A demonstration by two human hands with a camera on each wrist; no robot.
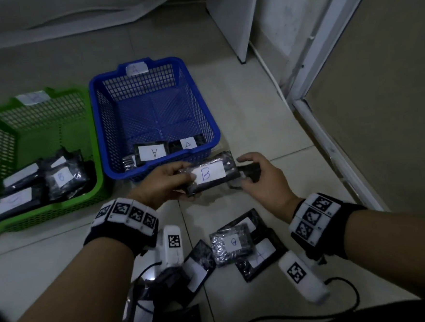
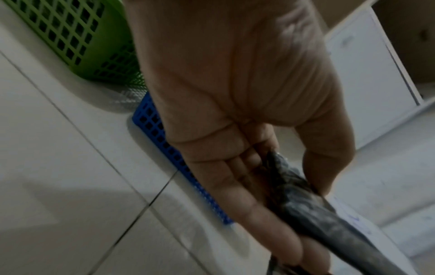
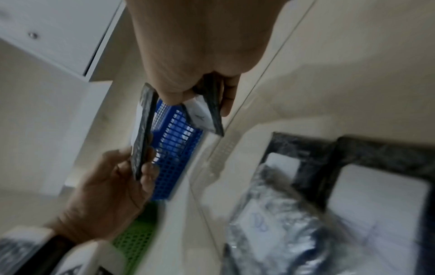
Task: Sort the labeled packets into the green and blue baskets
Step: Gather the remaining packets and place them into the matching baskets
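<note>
My left hand (image 1: 162, 182) grips a dark packet with a white "B" label (image 1: 207, 175) by its left end, thumb on top, just in front of the blue basket (image 1: 204, 106). My right hand (image 1: 262, 175) pinches a second dark packet (image 1: 251, 172) at the B packet's right end; its white label (image 3: 200, 113) shows in the right wrist view, the letter unclear. The blue basket, tagged "A", holds two "A" packets (image 1: 153, 152). The green basket (image 1: 58, 204) to its left holds several packets, one marked "B" (image 1: 61, 177). More labeled packets (image 1: 231, 243) lie on the floor between my forearms.
A pale tiled floor (image 1: 240, 108) carries everything. A white door frame and wall (image 1: 330, 140) run along the right. Black cables (image 1: 351, 292) trail on the floor near my right wrist. A white cabinet (image 1: 234, 16) stands behind the blue basket.
</note>
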